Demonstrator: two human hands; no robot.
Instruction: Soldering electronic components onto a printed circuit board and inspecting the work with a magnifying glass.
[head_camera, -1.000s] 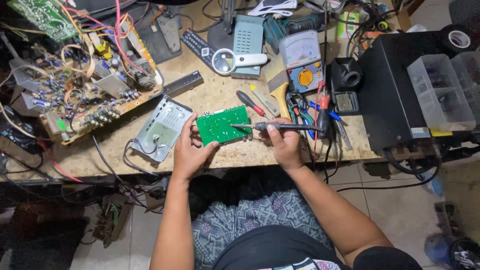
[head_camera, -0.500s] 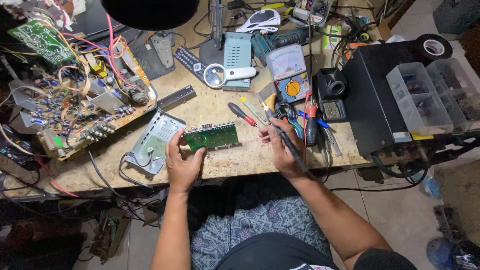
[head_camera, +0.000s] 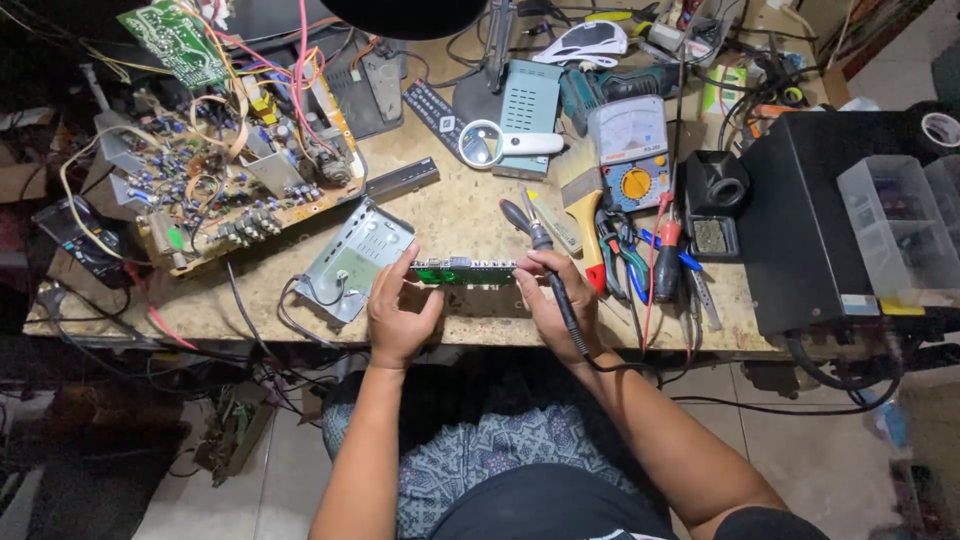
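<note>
At a cluttered desk (head_camera: 470, 215), the green circuit board (head_camera: 462, 270), flat a second ago, now stands on edge between the gripping left hand (head_camera: 400, 310) and the right hand (head_camera: 552, 300), which also clasps a soldering iron (head_camera: 555, 285), exposing its underside for inspection.

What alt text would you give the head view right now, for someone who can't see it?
A seated person holds a small green circuit board edge-on between the left hand and right hand above a cluttered workbench; a soldering iron also sits in the right hand. A larger wired board, a multimeter and a magnifier lie around.
</note>
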